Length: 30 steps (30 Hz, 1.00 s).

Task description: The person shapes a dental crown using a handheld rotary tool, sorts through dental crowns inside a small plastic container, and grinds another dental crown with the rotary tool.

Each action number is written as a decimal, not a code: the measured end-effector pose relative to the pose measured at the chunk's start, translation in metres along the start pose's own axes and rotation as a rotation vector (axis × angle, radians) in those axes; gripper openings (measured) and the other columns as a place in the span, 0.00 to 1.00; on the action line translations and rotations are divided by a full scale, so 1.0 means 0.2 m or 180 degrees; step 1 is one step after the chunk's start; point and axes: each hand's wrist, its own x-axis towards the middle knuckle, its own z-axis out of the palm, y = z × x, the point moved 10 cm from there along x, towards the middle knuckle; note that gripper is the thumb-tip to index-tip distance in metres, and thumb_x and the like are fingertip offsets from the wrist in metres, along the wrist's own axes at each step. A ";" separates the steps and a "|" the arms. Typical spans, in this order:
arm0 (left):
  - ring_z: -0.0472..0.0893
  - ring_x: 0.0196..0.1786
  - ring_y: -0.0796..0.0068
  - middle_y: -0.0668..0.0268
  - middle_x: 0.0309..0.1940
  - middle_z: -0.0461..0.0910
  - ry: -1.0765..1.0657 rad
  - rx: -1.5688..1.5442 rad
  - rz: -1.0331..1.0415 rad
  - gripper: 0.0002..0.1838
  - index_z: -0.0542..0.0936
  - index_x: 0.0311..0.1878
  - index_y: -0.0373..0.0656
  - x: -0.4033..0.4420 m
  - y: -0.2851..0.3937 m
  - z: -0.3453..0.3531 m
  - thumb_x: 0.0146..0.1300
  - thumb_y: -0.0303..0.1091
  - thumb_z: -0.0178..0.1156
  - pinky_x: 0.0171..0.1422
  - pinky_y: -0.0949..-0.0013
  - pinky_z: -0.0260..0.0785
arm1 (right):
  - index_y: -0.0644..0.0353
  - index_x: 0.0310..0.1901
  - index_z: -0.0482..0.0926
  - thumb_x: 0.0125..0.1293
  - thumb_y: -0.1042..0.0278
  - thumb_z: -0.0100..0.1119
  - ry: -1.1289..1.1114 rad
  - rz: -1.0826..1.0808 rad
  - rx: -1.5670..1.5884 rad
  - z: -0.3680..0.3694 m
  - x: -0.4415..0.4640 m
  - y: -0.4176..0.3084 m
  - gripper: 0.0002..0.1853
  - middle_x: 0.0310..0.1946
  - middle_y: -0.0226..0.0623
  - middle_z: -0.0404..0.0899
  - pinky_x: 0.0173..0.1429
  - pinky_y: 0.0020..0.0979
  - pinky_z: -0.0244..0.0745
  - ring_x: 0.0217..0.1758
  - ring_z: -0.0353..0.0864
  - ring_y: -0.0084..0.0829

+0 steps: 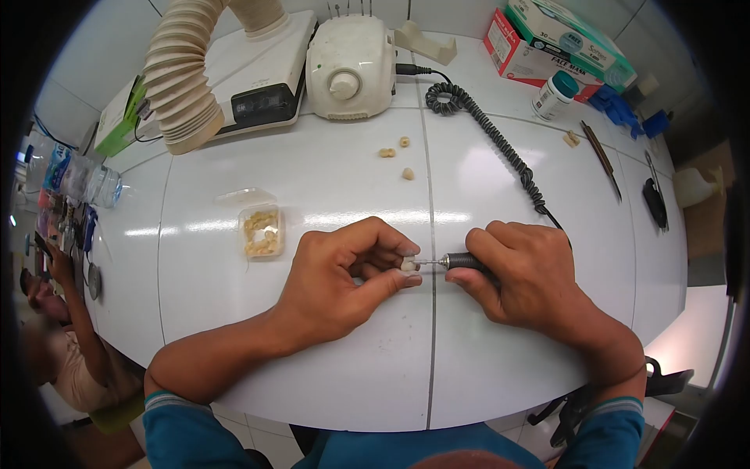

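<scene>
The control unit, white with a round knob, stands at the far side of the tiled table. Well toward the person from it, and slightly right, the left hand pinches 1 small pale piece, tooth-like in shape, with thumb and fingertips clamped on it. Farther right of the unit, at about the same depth, the right hand has its fingers curled shut around a dark handpiece. A thin metal bit points from this to the piece; whether its tip touches, I cannot tell.

A coiled black cable runs from the unit's right side toward the right hand. Just on the near side of the unit lie 3 loose pale pieces. Nearer the person and left of the unit, a clear box holds many yellowish pieces. A ribbed hose hangs to the unit's left; right of it stand a white bottle and stacked boxes.
</scene>
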 end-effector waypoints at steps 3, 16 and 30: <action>0.92 0.47 0.80 0.61 0.44 0.93 0.0054 0.0105 0.0011 0.13 0.88 0.56 0.33 0.00 0.01 -0.01 0.71 0.20 0.78 0.52 0.75 0.86 | 0.53 0.37 0.83 0.76 0.42 0.74 0.0022 -0.0007 -0.0028 0.00 0.00 -0.01 0.22 0.23 0.32 0.77 0.27 0.40 0.71 0.23 0.83 0.37; 0.87 0.42 0.84 0.64 0.41 0.92 0.0101 0.0302 -0.0095 0.13 0.89 0.53 0.33 0.00 -0.01 -0.01 0.69 0.25 0.81 0.45 0.78 0.80 | 0.52 0.38 0.84 0.77 0.41 0.74 -0.0029 0.0036 -0.0096 0.00 0.00 -0.02 0.22 0.25 0.30 0.78 0.29 0.39 0.72 0.26 0.85 0.34; 0.84 0.40 0.86 0.66 0.39 0.91 0.0094 0.0300 -0.0016 0.12 0.90 0.53 0.33 0.00 0.01 0.00 0.70 0.24 0.80 0.45 0.78 0.77 | 0.51 0.38 0.85 0.79 0.40 0.71 -0.0140 0.0011 -0.0087 0.00 0.01 -0.01 0.22 0.25 0.31 0.81 0.28 0.39 0.73 0.26 0.86 0.34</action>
